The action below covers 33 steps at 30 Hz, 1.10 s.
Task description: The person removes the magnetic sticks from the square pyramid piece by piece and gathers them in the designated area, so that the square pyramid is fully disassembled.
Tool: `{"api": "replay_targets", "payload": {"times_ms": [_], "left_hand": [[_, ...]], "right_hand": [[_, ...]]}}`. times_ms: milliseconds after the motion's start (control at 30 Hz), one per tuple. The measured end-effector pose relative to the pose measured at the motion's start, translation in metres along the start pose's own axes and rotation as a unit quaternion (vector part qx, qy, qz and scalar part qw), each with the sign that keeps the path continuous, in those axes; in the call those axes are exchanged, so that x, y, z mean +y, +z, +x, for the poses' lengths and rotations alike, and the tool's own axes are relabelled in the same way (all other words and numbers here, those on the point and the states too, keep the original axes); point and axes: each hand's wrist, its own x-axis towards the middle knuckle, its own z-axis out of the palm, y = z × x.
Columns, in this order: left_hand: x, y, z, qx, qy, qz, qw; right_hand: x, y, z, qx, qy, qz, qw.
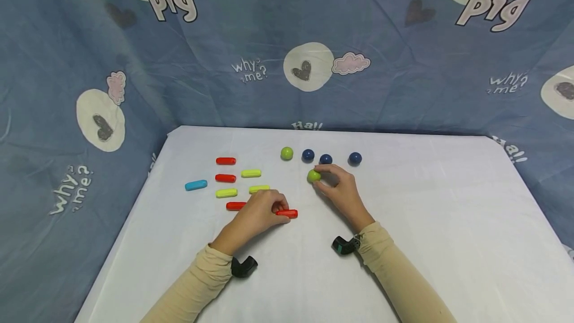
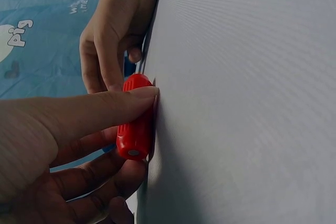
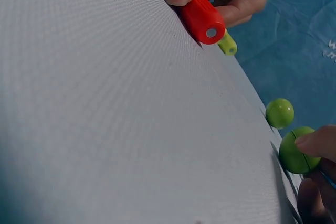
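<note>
My left hand (image 1: 256,212) pinches a red magnetic stick (image 1: 288,213) between thumb and fingers, low over the white table. A round metal spot marks the end of this stick in the left wrist view, where my thumb lies across its side. To the right and farther back, my right hand (image 1: 343,191) holds a green ball (image 1: 313,176) between thumb and forefinger. A dark seam line runs round that ball in the right wrist view. Stick and ball are apart. Another green ball (image 1: 287,153) lies behind, beside a dark blue ball (image 1: 308,155).
Two more dark blue balls, one partly behind my right hand (image 1: 326,158) and one farther right (image 1: 355,158), lie at the back. Left of my hands are red sticks (image 1: 225,161), yellow-green sticks (image 1: 226,193) and a blue stick (image 1: 196,185). A printed blue cloth (image 1: 269,108) hangs behind the table.
</note>
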Motion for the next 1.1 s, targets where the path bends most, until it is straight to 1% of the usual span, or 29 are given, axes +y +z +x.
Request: {"api": "replay_targets", "payload": {"times_ms": [200,367,467,567,700,767,967,1033,1100], "left_hand": [[-0.001,0.001,0.000,-0.005,0.011,0.009,0.9999],[0.000,-0.002,-0.001,0.009,0.028,0.008,0.9995],[-0.002,-0.008,-0.003,0.026,0.027,0.003,0.9993],[-0.009,-0.019,-0.010,0.040,0.021,0.000,0.9990],[-0.028,-0.038,-0.025,0.059,0.009,-0.002,0.9982],[-0.042,-0.049,-0.034,0.073,0.004,-0.001,0.9973],[-0.081,-0.082,-0.058,0.108,-0.028,0.013,0.9937],[-0.091,-0.091,-0.063,0.112,-0.042,0.022,0.9925],[-0.099,-0.098,-0.067,0.109,-0.055,0.028,0.9921]], "right_hand": [[0.001,0.001,0.001,-0.002,-0.001,0.005,1.000],[0.003,0.001,-0.001,-0.004,0.000,-0.001,1.000],[0.004,0.001,-0.002,-0.003,0.005,-0.005,1.000],[0.004,0.000,-0.002,-0.003,0.009,-0.002,1.000],[0.003,0.000,-0.002,-0.003,0.007,0.005,1.000],[0.002,0.000,-0.002,-0.004,0.006,0.008,1.000],[0.001,0.002,0.000,-0.008,0.004,0.014,1.000],[0.002,0.002,0.000,-0.005,0.001,0.014,1.000],[0.002,0.003,0.000,-0.001,0.000,0.013,1.000]]}}
